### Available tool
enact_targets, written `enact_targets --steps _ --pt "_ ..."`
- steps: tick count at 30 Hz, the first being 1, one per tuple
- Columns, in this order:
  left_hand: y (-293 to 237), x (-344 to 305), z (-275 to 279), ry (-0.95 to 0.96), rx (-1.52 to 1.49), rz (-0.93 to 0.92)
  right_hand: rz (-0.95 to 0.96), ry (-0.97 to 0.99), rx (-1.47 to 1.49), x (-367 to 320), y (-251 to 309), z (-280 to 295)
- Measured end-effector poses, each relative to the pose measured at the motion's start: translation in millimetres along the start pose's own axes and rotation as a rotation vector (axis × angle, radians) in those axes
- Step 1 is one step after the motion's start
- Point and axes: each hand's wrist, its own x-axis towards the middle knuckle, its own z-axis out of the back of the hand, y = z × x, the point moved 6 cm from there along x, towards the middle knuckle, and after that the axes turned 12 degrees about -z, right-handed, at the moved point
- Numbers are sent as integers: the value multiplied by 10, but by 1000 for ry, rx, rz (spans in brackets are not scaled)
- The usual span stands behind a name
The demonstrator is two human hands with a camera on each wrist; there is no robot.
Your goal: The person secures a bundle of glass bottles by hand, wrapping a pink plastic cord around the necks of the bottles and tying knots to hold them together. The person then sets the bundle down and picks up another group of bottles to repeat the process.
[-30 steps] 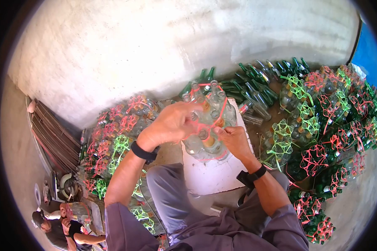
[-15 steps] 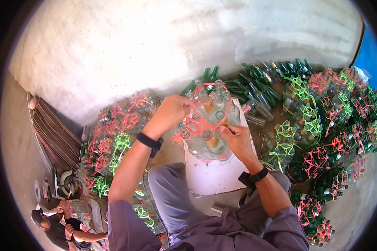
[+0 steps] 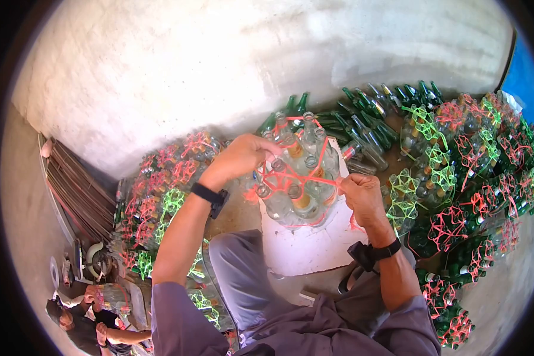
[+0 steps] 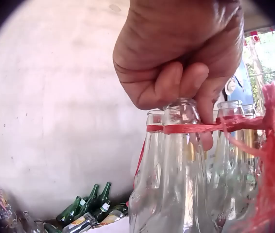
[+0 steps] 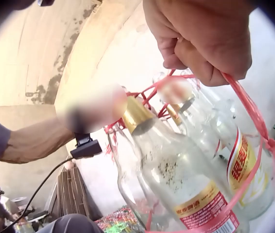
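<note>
A cluster of clear glass bottles stands upright on a white board, with red plastic twine laced around the necks. My left hand is at the necks on the left side; in the left wrist view its curled fingers are right at a bottle mouth and reach down behind the neck to the twine. To the right of the cluster, my right hand grips a strand of twine drawn taut from the necks. In the right wrist view the twine leaves its fist, above a gold-necked bottle.
The white board is before my knees. Tied bottle bundles crowd the left and right. Loose green bottles lie along the wall. Metal rods lean at far left, and another person is at lower left.
My right hand has moved from the cluster out to the right, drawing the twine strand straight. My left hand shifted from over the middle to the left-side necks, then stayed about there.
</note>
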Motion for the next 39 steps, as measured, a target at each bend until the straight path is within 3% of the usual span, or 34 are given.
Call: enact_targets --steps 5,7,11,14,23,29,32,34,35,37,39 --pt "-358 -339 -258 -203 74 -112 -23 68 20 -33 -21 12" --pt "-805 -437 -430 -315 553 -498 -46 76 49 -47 -5 -1" --pt "-747 -435 -807 -273 733 -379 -96 77 79 -64 11 11" --pt "-734 -458 -799 -336 604 -316 -33 55 33 -80 87 95" --pt "-777 -482 -774 -374 599 -300 17 -25 -53 -109 286 184" --pt "-709 -462 -789 -396 604 -355 152 -24 -315 -215 501 188" --pt "-706 -474 -773 -420 555 -372 322 58 -473 -335 771 63" --pt "-722 -479 -768 -441 544 -373 620 2 -768 -443 1093 -107" --pt "-734 -485 -758 -455 542 -372 619 2 -775 -401 1181 -166" --pt "-743 -488 -749 -444 536 -370 1117 -34 -1128 -499 1402 -498" --pt "-731 -487 -762 -430 532 -362 1183 51 -1098 -414 1488 -740"
